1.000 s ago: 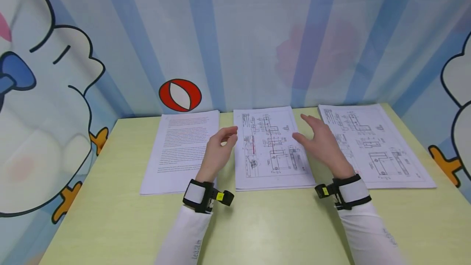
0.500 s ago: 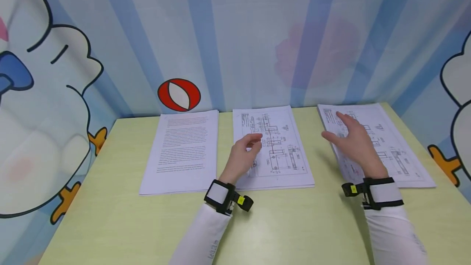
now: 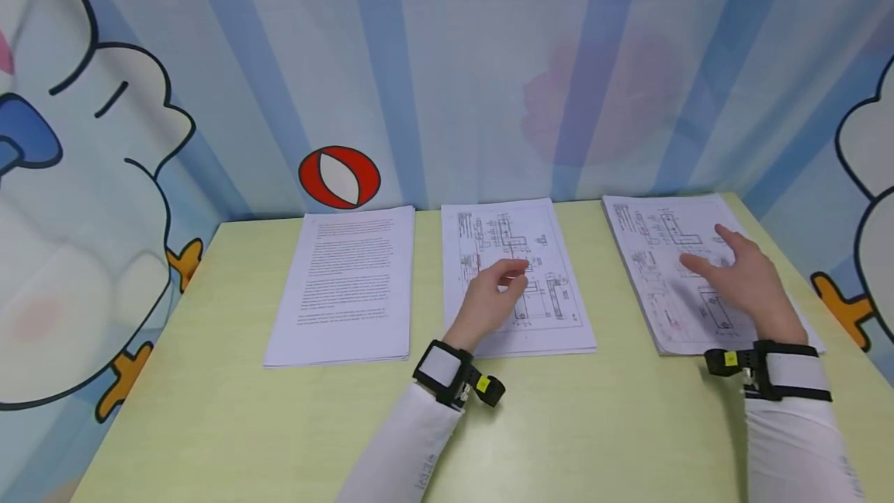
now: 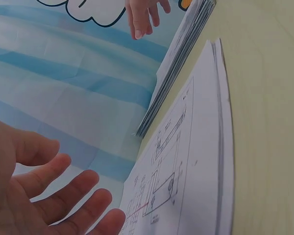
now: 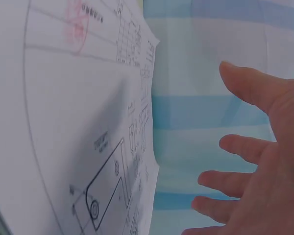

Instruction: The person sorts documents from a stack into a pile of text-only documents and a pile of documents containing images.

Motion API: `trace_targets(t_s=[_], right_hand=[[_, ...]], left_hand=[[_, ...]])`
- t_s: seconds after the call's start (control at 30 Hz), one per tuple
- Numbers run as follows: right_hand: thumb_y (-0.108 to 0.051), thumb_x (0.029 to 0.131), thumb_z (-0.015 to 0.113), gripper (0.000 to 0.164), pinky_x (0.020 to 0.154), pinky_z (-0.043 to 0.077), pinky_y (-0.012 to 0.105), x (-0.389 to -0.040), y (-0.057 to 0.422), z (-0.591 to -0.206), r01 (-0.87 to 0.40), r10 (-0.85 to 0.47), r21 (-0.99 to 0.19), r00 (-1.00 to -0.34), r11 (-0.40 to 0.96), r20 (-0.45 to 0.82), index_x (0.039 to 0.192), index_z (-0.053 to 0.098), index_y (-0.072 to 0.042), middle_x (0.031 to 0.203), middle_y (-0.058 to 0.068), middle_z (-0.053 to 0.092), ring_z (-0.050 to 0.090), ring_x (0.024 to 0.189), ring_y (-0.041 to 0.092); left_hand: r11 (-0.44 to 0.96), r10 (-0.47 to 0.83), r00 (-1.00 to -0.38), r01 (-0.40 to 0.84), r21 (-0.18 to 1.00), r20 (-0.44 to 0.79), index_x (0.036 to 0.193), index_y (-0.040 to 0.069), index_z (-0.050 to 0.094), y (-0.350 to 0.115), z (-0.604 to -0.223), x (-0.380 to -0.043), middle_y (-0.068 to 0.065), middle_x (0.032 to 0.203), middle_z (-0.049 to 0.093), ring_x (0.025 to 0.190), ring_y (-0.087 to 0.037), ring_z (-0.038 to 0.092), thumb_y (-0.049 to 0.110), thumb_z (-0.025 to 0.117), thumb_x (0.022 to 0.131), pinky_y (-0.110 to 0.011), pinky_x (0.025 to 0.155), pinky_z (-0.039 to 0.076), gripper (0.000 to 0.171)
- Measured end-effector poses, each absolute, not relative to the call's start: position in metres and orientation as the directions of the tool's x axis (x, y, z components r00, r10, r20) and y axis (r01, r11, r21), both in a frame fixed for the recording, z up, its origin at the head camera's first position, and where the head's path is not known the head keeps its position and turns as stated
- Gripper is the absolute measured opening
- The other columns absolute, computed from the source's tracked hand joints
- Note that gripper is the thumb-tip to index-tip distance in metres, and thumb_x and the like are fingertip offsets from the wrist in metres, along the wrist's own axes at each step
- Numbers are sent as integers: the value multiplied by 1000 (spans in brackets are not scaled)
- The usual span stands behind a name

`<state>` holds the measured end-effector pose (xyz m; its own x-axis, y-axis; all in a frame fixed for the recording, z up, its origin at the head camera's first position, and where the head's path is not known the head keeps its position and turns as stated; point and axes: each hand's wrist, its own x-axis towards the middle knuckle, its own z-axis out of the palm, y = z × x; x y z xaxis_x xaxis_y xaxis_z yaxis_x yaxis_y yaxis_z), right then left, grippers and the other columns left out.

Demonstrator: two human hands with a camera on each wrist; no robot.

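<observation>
My left hand [image 3: 489, 301] hovers over the middle paper stack [image 3: 559, 336], its fingers relaxed and slightly bent, holding nothing. That stack's top sheet carries technical drawings with red lines. In the left wrist view the left hand [image 4: 54, 191] has loosely spread fingers beside the sheets. My right hand [image 3: 747, 282] is above the right paper stack [image 3: 649, 254], thumb and fingers spread apart. In the right wrist view a gap shows between the right hand [image 5: 264, 161] and the top drawing [image 5: 88, 122], which bears a red mark and a shadow.
A third stack [image 3: 349, 278], its top sheet printed with lines of text, lies at the left. All three stacks rest on a pale yellow-green table [image 3: 244, 441]. A striped blue cartoon curtain [image 3: 475, 84] stands behind the table's back edge.
Both hands have moved right: the left from beside the text stack to over the middle drawings, the right from between the two drawing stacks to over the right one. The stacks stay put.
</observation>
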<state>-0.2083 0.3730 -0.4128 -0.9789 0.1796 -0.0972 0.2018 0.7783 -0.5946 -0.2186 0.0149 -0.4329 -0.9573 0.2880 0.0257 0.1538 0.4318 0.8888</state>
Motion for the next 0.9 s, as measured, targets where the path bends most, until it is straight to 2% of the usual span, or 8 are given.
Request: trace_targets(t_s=[0.33, 0.57, 0.77, 0.9], right_hand=[[-64, 94, 46, 106, 107, 22, 76, -199, 409, -426, 385, 301, -580, -923, 717, -241, 155, -10, 2, 155, 43, 1, 19, 132, 64], [-66, 94, 44, 107, 108, 22, 74, -198, 418, -434, 450, 330, -549, -892, 704, -309, 153, -11, 5, 154, 44, 1, 24, 127, 60], [-63, 96, 41, 103, 111, 19, 73, -202, 418, -440, 447, 320, -517, -892, 729, -320, 153, -8, 7, 154, 43, 1, 16, 137, 63], [-61, 98, 42, 101, 111, 21, 72, -202, 417, -441, 404, 282, -484, -909, 776, -307, 151, -4, 12, 152, 45, 4, 16, 137, 64]], left_hand=[[395, 347, -938, 137, 909, -10, 136, 14, 60, 45, -438, -215, -6, 129, 66, 114, -20, 61, 23, 52, 102, -28, 93, 50, 36], [399, 380, -924, 124, 908, -41, 146, 11, 50, 65, -441, -210, -7, 131, 66, 118, -20, 63, 25, 51, 102, -25, 98, 50, 46], [359, 404, -912, 85, 929, -72, 146, 9, 49, 85, -445, -205, -8, 132, 66, 120, -20, 64, 23, 53, 100, -22, 98, 50, 48], [352, 433, -896, 68, 933, -97, 146, 9, 49, 101, -447, -201, -6, 134, 66, 119, -18, 66, 25, 53, 100, -19, 96, 50, 49]])
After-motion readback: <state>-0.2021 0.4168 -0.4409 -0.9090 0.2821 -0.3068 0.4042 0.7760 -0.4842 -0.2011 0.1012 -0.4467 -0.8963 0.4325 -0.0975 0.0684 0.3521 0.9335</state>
